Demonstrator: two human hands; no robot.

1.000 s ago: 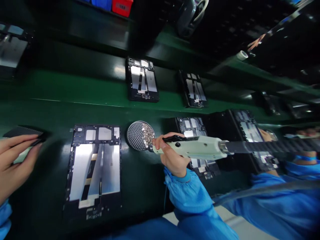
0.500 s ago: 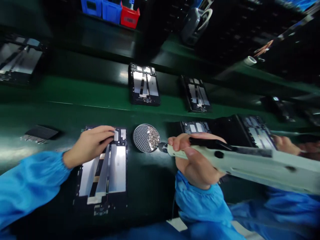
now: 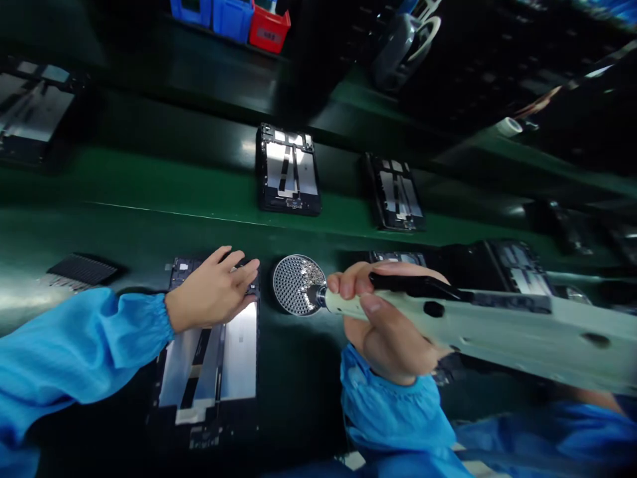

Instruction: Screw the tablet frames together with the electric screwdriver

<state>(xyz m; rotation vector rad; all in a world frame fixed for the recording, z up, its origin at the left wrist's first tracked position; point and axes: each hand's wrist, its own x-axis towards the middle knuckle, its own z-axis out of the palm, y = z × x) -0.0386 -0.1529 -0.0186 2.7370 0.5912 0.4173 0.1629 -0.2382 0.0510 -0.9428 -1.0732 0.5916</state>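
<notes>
My right hand (image 3: pixel 391 318) is wrapped round a pale electric screwdriver (image 3: pixel 502 325) with a black lever along its top. The driver's tip is over the right side of a round perforated metal dish (image 3: pixel 291 284), where small shiny screws are gathered. Left of the dish lies an opened tablet (image 3: pixel 239 365), its inside facing up with silvery panels and a dark flat cable. My left hand (image 3: pixel 213 289) rests over the tablet's upper part, fingers stretched out and slightly apart; it covers much of the top end.
Further opened tablets (image 3: pixel 290 169) stand along the green bench (image 3: pixel 199 189). A black comb-like piece (image 3: pixel 82 269) lies at the left. Blue bins (image 3: pixel 233 20) and a red bin (image 3: pixel 269 28) sit at the back. A co-worker's blue sleeve (image 3: pixel 587 428) shows at the lower right.
My left hand has moved right across the tablet's top, and its fingers have gone from a pinch to spread. The screwdriver tip has come in over the screws. The co-worker's hand has left the tablet at right.
</notes>
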